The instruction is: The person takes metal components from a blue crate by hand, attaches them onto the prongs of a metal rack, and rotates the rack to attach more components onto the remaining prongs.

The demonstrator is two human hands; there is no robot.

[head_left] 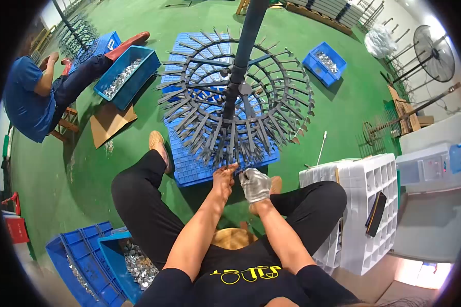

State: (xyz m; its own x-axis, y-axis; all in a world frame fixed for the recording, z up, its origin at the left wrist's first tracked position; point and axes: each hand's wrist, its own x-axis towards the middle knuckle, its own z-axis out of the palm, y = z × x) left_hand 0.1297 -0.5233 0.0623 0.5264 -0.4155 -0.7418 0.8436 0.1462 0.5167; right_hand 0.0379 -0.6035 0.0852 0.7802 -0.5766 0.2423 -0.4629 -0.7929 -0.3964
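Observation:
A round, tiered metal rack (pixel 233 120) with many dark prongs stands on a central pole (pixel 247 41) in front of me. My bare left hand (pixel 223 180) is at its near lower edge, fingers pinched together by the prong tips. Just to the right, my right hand (pixel 255 185) wears a whitish glove, its fingers curled in at the same edge. Whatever small piece either hand grips is too small and hidden to make out. Beneath the rack lies a blue plastic pallet (pixel 189 171).
Teal bins (pixel 105 256) of small shiny metal pieces stand at my lower left. Another person (pixel 30 102) sits at the left beside a teal bin (pixel 138 82). A blue bin (pixel 325 64) is at the back right. White gridded crates (pixel 363 204) stand by my right knee; a fan (pixel 433 53) stands beyond.

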